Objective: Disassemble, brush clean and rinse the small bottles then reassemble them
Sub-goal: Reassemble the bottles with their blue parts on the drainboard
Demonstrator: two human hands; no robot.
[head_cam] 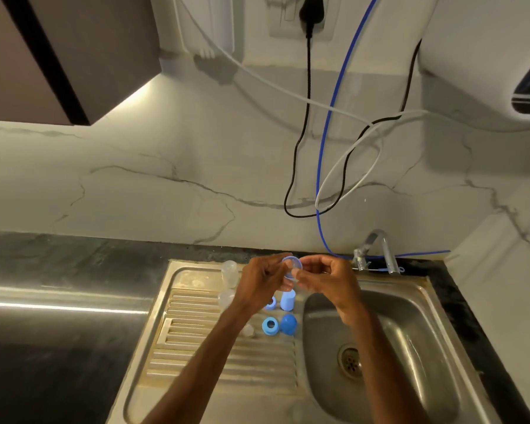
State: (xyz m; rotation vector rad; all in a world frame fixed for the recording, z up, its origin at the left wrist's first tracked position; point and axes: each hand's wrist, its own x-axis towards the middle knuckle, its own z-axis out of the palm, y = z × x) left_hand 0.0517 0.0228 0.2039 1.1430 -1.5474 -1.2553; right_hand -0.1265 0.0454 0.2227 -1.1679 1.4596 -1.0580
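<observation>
Both hands meet above the far end of the steel drainboard [196, 356]. My left hand [262, 281] grips a small clear bottle with a blue rim [291, 266], and my right hand [325, 276] pinches it from the right side. Below the hands lie several blue parts: a pale blue cap [287, 299], a blue ring [270, 303], a blue collar with a hole [270, 325] and a dark blue dome cap [288, 324]. A clear bottle [229, 272] stands at the drainboard's far end, a second clear piece [226, 298] lies below it, and a small clear teat [248, 330] rests by my left forearm.
The sink basin [410, 347] with its drain [351, 359] lies to the right. A small steel tap [380, 250] stands at the back rim. Black, white and blue cables [322, 166] hang down the marble wall. Dark countertop [58, 332] stretches to the left.
</observation>
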